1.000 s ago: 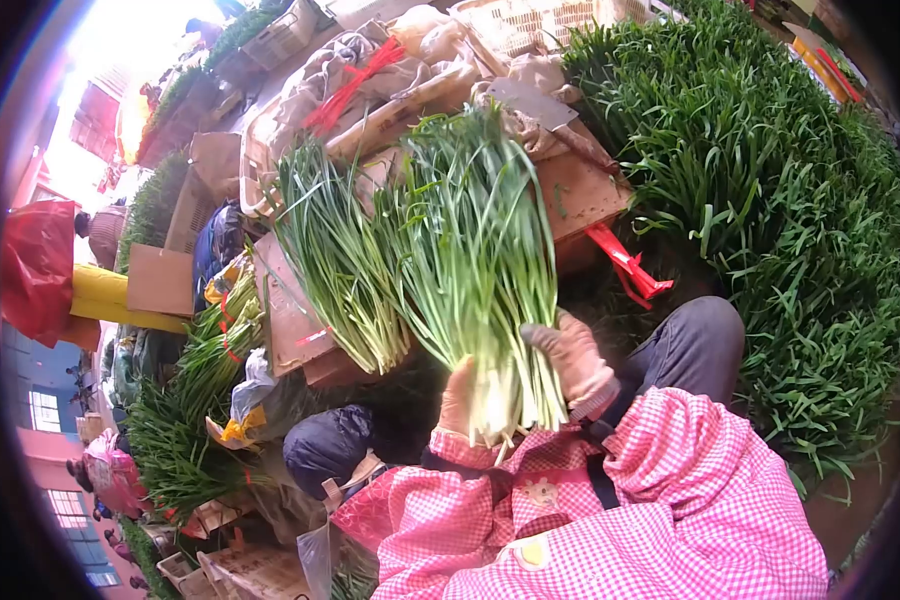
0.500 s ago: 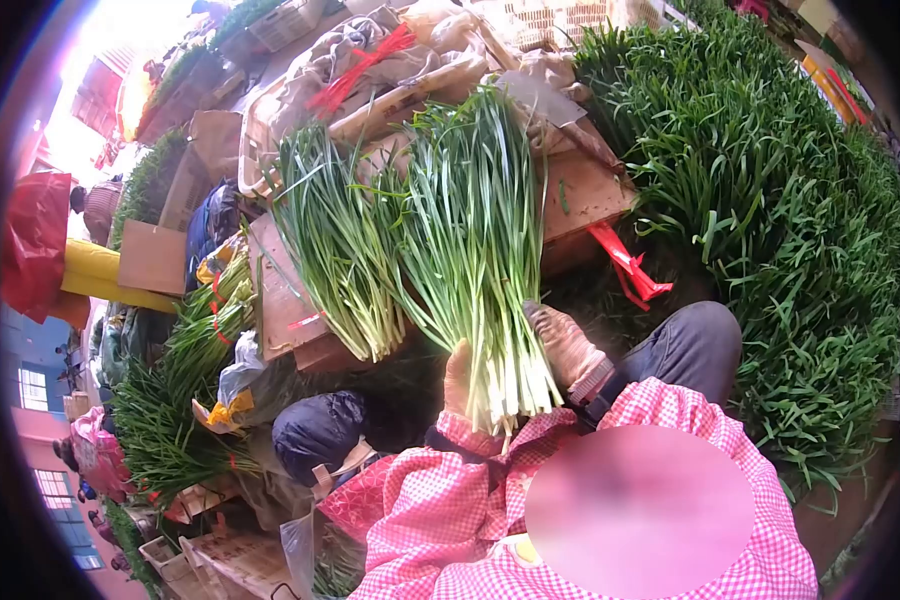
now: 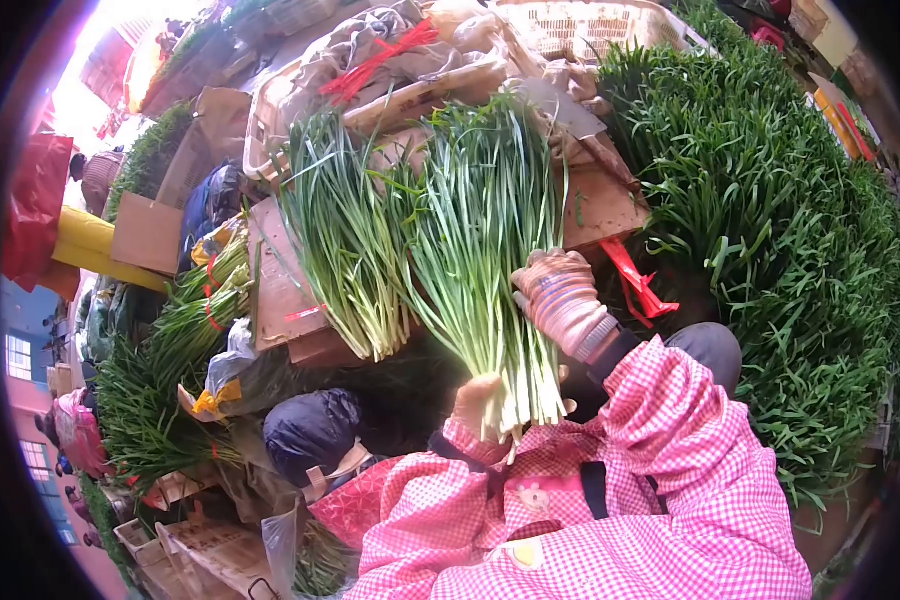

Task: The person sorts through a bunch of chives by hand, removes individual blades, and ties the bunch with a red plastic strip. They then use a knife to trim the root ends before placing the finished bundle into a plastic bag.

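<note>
A large bunch of garlic chives (image 3: 485, 240), with long green leaves and pale stem ends, rests against a board with its stems toward me. My left hand (image 3: 478, 402) is wrapped around the stem ends from the left and below, its fingertips showing on the right side. My right hand (image 3: 562, 298), in a striped knit glove, has its fingers curled against the bunch's right edge, higher up the stems; its fingertips are partly hidden. A second bunch of chives (image 3: 350, 250) lies just left on the brown board (image 3: 275, 275), touched by neither hand.
A big heap of loose green chives (image 3: 760, 230) fills the right side. Red tape strips (image 3: 635, 280) hang off the board. Behind stands a pale plastic crate (image 3: 262, 130) with cloths and red ties (image 3: 380, 62). Tied bundles (image 3: 210, 290) lie at the left.
My right hand has moved up and away from me, from beside the stem ends to the middle of the bunch. My left hand stays around the stems. The view has shifted slightly.
</note>
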`<act>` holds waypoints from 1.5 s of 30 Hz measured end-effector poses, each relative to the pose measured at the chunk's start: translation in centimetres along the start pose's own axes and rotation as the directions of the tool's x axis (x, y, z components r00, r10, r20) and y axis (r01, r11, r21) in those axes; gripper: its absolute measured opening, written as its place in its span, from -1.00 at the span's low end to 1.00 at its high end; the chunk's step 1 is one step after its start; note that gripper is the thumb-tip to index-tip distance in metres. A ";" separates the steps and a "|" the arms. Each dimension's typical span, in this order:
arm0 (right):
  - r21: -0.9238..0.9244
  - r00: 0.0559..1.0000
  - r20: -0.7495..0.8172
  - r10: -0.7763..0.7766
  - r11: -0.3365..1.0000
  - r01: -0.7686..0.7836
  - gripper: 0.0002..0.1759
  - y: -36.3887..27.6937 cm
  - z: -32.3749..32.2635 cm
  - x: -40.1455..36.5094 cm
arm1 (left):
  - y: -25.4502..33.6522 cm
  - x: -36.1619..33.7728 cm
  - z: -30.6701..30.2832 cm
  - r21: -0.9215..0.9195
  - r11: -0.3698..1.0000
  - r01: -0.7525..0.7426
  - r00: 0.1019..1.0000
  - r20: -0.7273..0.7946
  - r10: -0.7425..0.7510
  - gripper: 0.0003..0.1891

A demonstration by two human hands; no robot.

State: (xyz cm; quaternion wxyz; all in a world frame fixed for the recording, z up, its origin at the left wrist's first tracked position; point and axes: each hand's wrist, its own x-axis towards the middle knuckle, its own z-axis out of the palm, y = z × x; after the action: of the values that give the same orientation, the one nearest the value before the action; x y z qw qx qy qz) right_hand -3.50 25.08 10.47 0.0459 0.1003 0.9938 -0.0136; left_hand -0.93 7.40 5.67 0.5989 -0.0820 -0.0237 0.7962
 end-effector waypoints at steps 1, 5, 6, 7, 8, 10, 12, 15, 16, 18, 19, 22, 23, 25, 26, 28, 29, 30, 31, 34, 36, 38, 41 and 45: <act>-0.018 1.000 0.025 -0.015 1.000 0.016 -0.85 0.0 0.2 0.7 | 0.1 0.0 -0.1 0.000 1.000 0.014 1.000 0.018 -0.014 -0.27; -0.088 1.000 0.010 0.018 0.996 -0.017 -0.81 0.4 2.2 2.8 | 0.7 0.2 -0.1 -0.051 0.996 0.077 0.989 0.128 -0.070 -0.25; 0.023 0.998 -0.064 0.013 1.000 -0.011 -0.78 1.0 1.7 2.8 | 0.9 0.3 0.0 -0.041 0.996 0.076 0.984 0.166 -0.068 -0.24; 0.257 0.984 -0.156 0.089 0.965 -0.047 -0.80 2.0 1.6 2.8 | 1.1 0.5 0.1 -0.030 0.997 0.073 0.977 0.203 -0.066 -0.23; 0.479 0.958 -0.226 0.177 0.877 -0.049 -0.81 3.1 1.5 2.8 | 0.7 0.3 0.8 -0.061 0.998 0.002 0.982 0.188 0.010 -0.23; 0.913 0.926 -0.128 0.356 0.406 -0.030 -0.78 4.9 0.8 3.0 | 1.0 0.4 1.1 -0.050 0.999 0.014 0.974 0.228 -0.002 -0.24; 0.999 0.904 -0.034 0.426 0.026 0.026 -0.85 5.8 -2.0 1.8 | 1.3 0.6 0.9 -0.053 0.997 0.056 0.965 0.260 -0.041 -0.24; 0.863 0.945 -0.128 0.300 -0.435 0.255 -0.85 5.5 -8.1 -2.5 | 2.2 0.8 -0.5 -0.004 0.994 0.112 0.945 0.310 -0.105 -0.22; 0.776 0.967 -0.210 0.146 -0.576 0.256 -0.85 6.2 -8.7 -4.0 | 2.3 0.7 -0.6 -0.004 0.993 0.120 0.941 0.318 -0.112 -0.22; 0.791 0.824 -0.450 -0.344 -0.582 0.189 -0.78 6.7 -8.0 -4.8 | 2.2 0.6 -0.1 -0.022 0.993 0.113 0.941 0.323 -0.100 -0.22; 0.978 0.821 -0.207 -0.533 -0.109 0.176 -0.73 6.6 -8.0 -5.4 | 2.1 0.6 0.3 -0.037 0.994 0.104 0.944 0.318 -0.087 -0.23; 0.566 0.866 0.146 -0.479 0.758 0.324 -0.75 4.6 -6.1 -5.4 | 1.9 0.4 0.2 -0.062 0.995 0.074 0.946 0.321 -0.050 -0.24; 0.582 0.922 -0.019 -0.387 0.746 0.325 -0.78 3.6 -5.2 -4.8 | 2.2 0.3 0.0 -0.024 0.993 0.113 0.950 0.295 -0.101 -0.24; 0.501 0.940 -0.234 -0.248 0.798 0.335 -0.83 1.3 -4.6 -3.2 | 1.4 0.2 0.7 -0.021 1.000 -0.002 0.980 0.199 0.006 -0.22; 0.402 0.931 -0.291 -0.220 0.855 0.328 -0.86 0.4 -4.7 -2.4 | 1.3 0.2 0.6 -0.014 1.000 -0.019 0.980 0.199 0.021 -0.22; 0.118 0.898 -0.358 -0.257 0.941 0.317 -0.94 -1.0 -1.8 -0.8 | 1.5 -0.7 1.2 0.104 0.993 -0.050 0.987 0.158 0.033 -0.24; 0.091 0.927 -0.285 -0.244 0.956 0.279 -0.91 -1.6 -1.6 -0.3 | 2.1 -1.4 -0.3 0.138 0.990 -0.005 0.999 0.055 -0.003 -0.26; 0.035 0.925 -0.307 -0.224 0.969 0.246 -0.89 -1.9 -0.3 -0.1 | 3.0 -1.9 -1.4 0.147 0.989 0.034 0.999 -0.041 -0.029 -0.27; -0.123 0.976 -0.147 -0.161 0.982 0.143 -0.88 -2.8 -0.2 0.3 | 3.4 -1.7 -2.3 0.131 0.988 0.077 0.993 -0.095 -0.065 -0.29; -0.140 0.992 0.112 -0.050 0.988 0.065 -0.85 -3.3 -0.3 1.4 | 1.9 -0.8 -0.3 -0.191 0.952 0.238 0.960 0.197 -0.201 -0.27; -0.110 0.976 0.142 -0.165 0.977 0.182 -0.84 -2.8 -1.2 1.4 | 1.8 -0.5 -0.4 -0.068 0.981 0.182 0.978 0.118 -0.173 -0.26; -0.107 0.964 0.128 -0.231 0.964 0.245 -0.85 -2.1 0.5 2.3 | 1.8 -0.6 -0.7 -0.013 0.989 0.144 0.986 0.086 -0.143 -0.26; 0.012 0.973 0.006 -0.231 0.973 0.231 -0.83 -1.3 0.3 2.5 | 1.7 -0.4 -0.1 -0.029 0.998 0.063 0.997 0.048 -0.062 -0.26; 0.870 0.990 0.111 -0.086 0.490 -0.055 -0.76 -0.1 -3.5 0.9 | 1.6 -0.4 2.2 0.108 0.994 -0.005 0.995 0.103 -0.006 -0.21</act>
State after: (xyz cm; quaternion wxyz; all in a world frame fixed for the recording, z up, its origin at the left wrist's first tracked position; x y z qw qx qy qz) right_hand -4.74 25.30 13.86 0.0583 0.0994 0.8459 -0.5208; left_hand -2.72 6.65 7.70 0.6005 -0.0083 -0.0116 0.7995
